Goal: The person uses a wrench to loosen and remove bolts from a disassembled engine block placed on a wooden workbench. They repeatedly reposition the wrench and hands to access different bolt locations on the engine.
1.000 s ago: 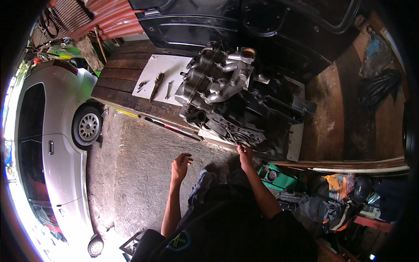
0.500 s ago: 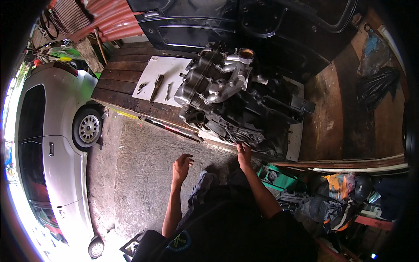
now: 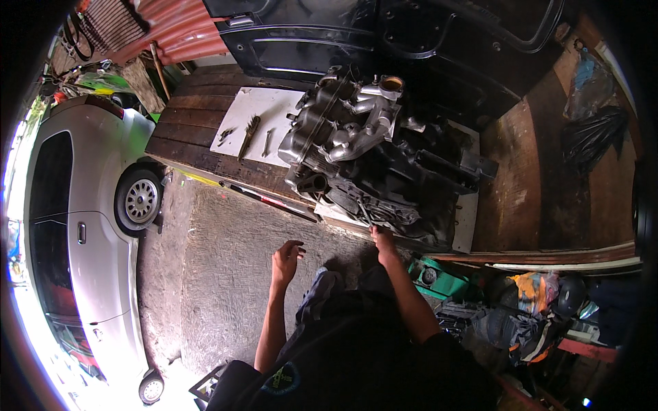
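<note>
A grey metal engine [image 3: 343, 130] with a pipe-shaped manifold lies on the low wooden bench in front of me. At its near edge, my right hand [image 3: 382, 241] is closed round a slim metal tool [image 3: 365, 214], whose far end reaches against the dark near side of the engine. The exact kind of tool is too small to make out. My left hand [image 3: 285, 260] hangs over the floor short of the bench, fingers loosely bent and apart, holding nothing. Left of the engine, a wrench [image 3: 266, 142] and a dirty brush [image 3: 249, 137] rest on a white board [image 3: 234, 118].
Dark wooden planks [image 3: 185, 113] form the bench top. Black vehicle panels [image 3: 308, 51] stand behind it. A silver car [image 3: 96, 226] is parked at the left. To my right are a green container [image 3: 442, 279] and a heap of bags and cloths [image 3: 528, 308].
My right hand has turned slightly, and the tool's shaft now shows more clearly above the fingers. My left hand keeps its place. The view has shifted a little.
</note>
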`<state>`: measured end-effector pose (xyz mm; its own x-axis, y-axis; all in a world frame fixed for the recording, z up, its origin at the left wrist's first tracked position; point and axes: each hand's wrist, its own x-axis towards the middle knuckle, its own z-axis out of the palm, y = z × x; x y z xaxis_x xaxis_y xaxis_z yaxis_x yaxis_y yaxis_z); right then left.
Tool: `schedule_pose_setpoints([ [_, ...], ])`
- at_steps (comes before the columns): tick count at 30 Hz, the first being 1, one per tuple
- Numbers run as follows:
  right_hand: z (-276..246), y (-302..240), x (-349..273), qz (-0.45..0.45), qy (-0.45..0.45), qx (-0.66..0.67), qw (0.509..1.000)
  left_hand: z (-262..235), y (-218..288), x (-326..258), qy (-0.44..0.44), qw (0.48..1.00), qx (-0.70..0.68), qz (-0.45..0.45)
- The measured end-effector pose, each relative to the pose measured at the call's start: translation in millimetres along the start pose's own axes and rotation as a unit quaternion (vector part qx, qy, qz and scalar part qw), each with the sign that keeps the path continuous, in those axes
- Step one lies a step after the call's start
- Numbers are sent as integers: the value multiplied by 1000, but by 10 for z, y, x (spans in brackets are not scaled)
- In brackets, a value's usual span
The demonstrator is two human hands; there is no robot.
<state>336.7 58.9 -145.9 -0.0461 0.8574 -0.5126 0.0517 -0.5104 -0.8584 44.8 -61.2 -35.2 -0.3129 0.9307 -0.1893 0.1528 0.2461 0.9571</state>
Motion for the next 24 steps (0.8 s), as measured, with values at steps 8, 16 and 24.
schedule_pose_setpoints([
  [8,-116,-683,-306,-71,116,-203,970,-80,-5,-11,2,1000,-3,-20],
  [16,126,-1546,-1200,-396,219,-485,748,-26,-92,-93,-6,999,7,-30],
  [24,107,-1033,-897,-369,160,-365,840,54,36,-65,-20,1000,-12,-16],
])
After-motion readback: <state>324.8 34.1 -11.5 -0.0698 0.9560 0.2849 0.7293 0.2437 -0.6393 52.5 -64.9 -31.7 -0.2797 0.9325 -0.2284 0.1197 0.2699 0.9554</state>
